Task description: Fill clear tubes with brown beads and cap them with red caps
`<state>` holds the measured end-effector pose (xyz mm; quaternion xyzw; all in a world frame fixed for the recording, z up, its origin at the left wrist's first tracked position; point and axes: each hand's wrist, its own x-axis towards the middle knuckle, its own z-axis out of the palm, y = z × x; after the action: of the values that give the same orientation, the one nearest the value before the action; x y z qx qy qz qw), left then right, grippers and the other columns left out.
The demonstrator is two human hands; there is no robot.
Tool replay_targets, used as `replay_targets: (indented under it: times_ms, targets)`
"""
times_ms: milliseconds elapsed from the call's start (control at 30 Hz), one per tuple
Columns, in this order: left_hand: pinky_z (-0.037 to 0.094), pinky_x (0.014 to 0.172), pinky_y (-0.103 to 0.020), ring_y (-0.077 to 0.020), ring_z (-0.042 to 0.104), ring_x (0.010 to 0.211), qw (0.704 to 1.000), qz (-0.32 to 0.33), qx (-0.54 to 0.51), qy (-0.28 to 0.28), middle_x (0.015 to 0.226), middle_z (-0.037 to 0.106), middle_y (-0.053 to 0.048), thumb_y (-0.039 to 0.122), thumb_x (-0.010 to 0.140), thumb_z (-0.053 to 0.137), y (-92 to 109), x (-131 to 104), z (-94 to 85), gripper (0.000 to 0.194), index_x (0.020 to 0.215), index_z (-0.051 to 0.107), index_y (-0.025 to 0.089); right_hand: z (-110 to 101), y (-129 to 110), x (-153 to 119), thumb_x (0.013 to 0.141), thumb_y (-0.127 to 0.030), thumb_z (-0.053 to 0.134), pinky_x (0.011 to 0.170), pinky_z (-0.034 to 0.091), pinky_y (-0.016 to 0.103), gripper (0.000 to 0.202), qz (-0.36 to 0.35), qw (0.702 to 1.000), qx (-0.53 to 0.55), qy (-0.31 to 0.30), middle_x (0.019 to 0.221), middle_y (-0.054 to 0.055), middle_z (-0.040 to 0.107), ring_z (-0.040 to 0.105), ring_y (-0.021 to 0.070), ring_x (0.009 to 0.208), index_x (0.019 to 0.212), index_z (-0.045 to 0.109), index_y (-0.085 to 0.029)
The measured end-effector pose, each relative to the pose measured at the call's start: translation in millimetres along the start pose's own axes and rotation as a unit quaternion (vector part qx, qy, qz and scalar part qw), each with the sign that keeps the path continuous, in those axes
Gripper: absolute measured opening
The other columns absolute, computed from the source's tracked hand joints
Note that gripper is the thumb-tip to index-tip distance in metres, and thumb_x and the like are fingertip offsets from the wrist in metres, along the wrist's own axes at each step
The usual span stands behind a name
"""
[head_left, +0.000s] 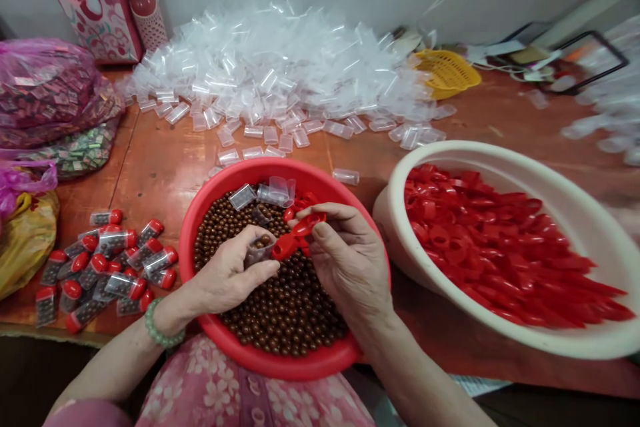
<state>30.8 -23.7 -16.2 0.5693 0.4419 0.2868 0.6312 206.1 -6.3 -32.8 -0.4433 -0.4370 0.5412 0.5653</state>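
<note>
Red basin (310,368): near you, centre, holding brown balls (285,323).
Left hand (233,263): your fingers grip a clear tube (259,253) with balls inside, above the basin.
Right hand (350,253): you pinch a red cap (285,247) at the tube's mouth.
Right: white basin (393,230) of red caps (480,247).
Left: piled red-capped tubes (117,240).
Far: a heap of clear tubes (280,67).

From my end I see a reddish-brown tabletop (145,153) carrying a heap of clear cases (280,80) at the back, a yellow basket (445,73) beside it, plastic bags (45,97) and red-capped cases (120,285) at left, a white basin (393,233) at right; I can't tell whether the red basin (188,243) rests there.
</note>
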Motion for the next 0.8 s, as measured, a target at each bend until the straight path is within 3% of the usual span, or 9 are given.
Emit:
replay_targets:
  times_ms: [233, 400, 467, 600, 800]
  targets:
    - [0.037, 0.063, -0.023, -0.0104, 0.045, 0.067, 0.998, -0.005, 0.016, 0.055, 0.075, 0.051, 0.003, 0.026, 0.082, 0.058, -5.5, 3.9, 3.9, 0.016, 0.094, 0.053, 0.015, -13.8, -2.3, -6.3, 0.081, -0.024, 0.071, 0.085, 0.058, 0.036, 0.020, -0.121, 0.977, -0.177, 0.013, 0.097, 0.003, 0.074, 0.070, 0.0189, 0.089, 0.102, 0.070, -0.025]
    - [0.040, 0.067, -0.024, -0.0107, 0.047, 0.069, 0.995, 0.038, 0.031, 0.091, 0.076, 0.052, 0.002, 0.026, 0.086, 0.055, -8.2, 5.3, 2.0, 0.012, 0.092, 0.053, 0.015, -15.3, -6.6, -5.2, 0.083, -0.016, 0.066, 0.083, 0.060, 0.035, 0.023, -0.192, 0.928, -0.298, -0.119, 0.096, 0.004, 0.076, 0.072, 0.0196, 0.088, 0.103, 0.072, -0.026]
    - [0.042, 0.069, -0.024, -0.0107, 0.049, 0.071, 0.995, 0.043, 0.011, 0.084, 0.078, 0.053, 0.001, 0.026, 0.086, 0.055, -8.5, 6.5, 1.6, 0.011, 0.091, 0.053, 0.016, -12.4, -5.4, -6.8, 0.083, -0.016, 0.066, 0.079, 0.061, 0.034, 0.023, -0.195, 0.916, -0.317, -0.148, 0.095, 0.004, 0.077, 0.073, 0.0193, 0.083, 0.103, 0.072, -0.025]
    - [0.045, 0.068, -0.023, -0.0101, 0.054, 0.069, 0.995, 0.013, -0.066, 0.067, 0.077, 0.055, 0.002, 0.029, 0.086, 0.058, -9.9, 7.4, 1.0, 0.015, 0.091, 0.051, 0.016, -7.3, -0.2, -11.3, 0.085, -0.020, 0.066, 0.075, 0.062, 0.030, 0.018, -0.186, 0.913, -0.335, -0.137, 0.091, 0.004, 0.077, 0.073, 0.0177, 0.077, 0.101, 0.072, -0.024]
    - [0.048, 0.069, -0.023, -0.0093, 0.057, 0.068, 0.991, 0.001, -0.123, 0.048, 0.076, 0.056, 0.002, 0.033, 0.084, 0.062, -13.0, 4.7, -0.8, 0.021, 0.088, 0.050, 0.016, -4.3, 7.2, -16.6, 0.085, -0.011, 0.062, 0.079, 0.063, 0.034, 0.028, -0.263, 0.891, -0.327, -0.173, 0.103, 0.009, 0.075, 0.073, 0.0204, 0.091, 0.109, 0.070, -0.024]
